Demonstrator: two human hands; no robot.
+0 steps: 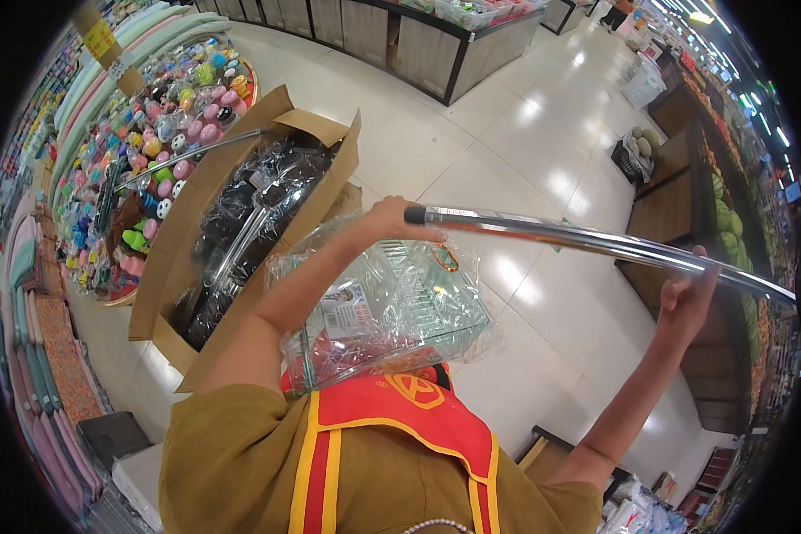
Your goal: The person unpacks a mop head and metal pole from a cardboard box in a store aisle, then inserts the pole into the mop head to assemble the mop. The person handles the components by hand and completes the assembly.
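A long shiny metal pole (552,233) with a black end cap stretches across in front of me, tilted down to the right. My left hand (396,219) is closed at the capped end, its fingers partly hidden. Farther along, my right hand (688,294) wraps round the pole. Below my left hand is a pale green plastic rack or basket (449,320) in clear wrapping, with a printed label (347,310) on it. An open cardboard box (162,294) stands left of my left arm, holding dark plastic-wrapped goods (271,182) and metal tubes (233,245).
A round display of small colourful toys (165,165) stands at the left, with another metal pole (200,154) reaching over it. Wood-panelled counters (351,34) line the far side. Produce shelves (663,214) run along the right, near a dark basket of melons (634,158).
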